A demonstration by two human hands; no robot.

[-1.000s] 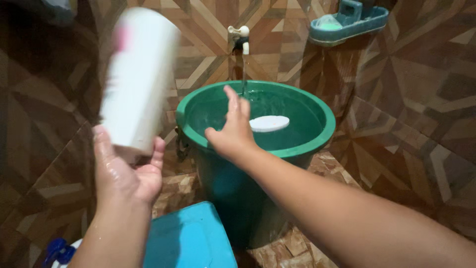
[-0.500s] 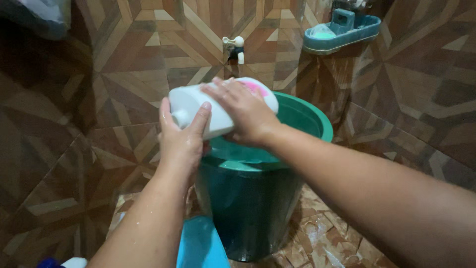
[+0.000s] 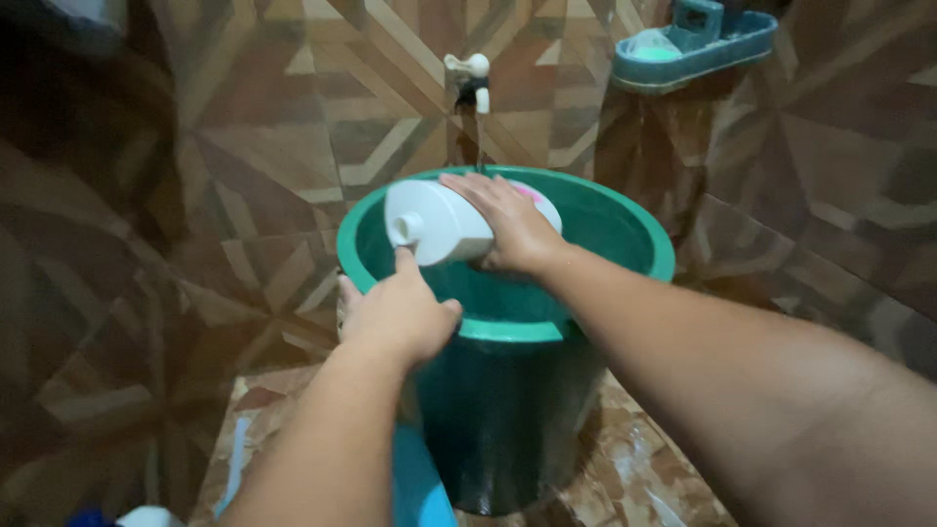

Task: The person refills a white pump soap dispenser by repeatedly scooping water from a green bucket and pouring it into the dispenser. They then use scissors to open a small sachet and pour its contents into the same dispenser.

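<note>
My right hand (image 3: 508,224) grips the white bottle (image 3: 439,222) sideways over the green bucket (image 3: 508,327), left hand (image 3: 398,314) curled, fingertip at its cap.

Seen from above: two bare forearms, no sleeves reaching into view, no watch, bracelet or ring on the left hand (image 3: 398,314) or right hand (image 3: 508,222); short, unpainted fingernails; faint sheen along the right forearm; fine hair barely visible in the dim light
</note>
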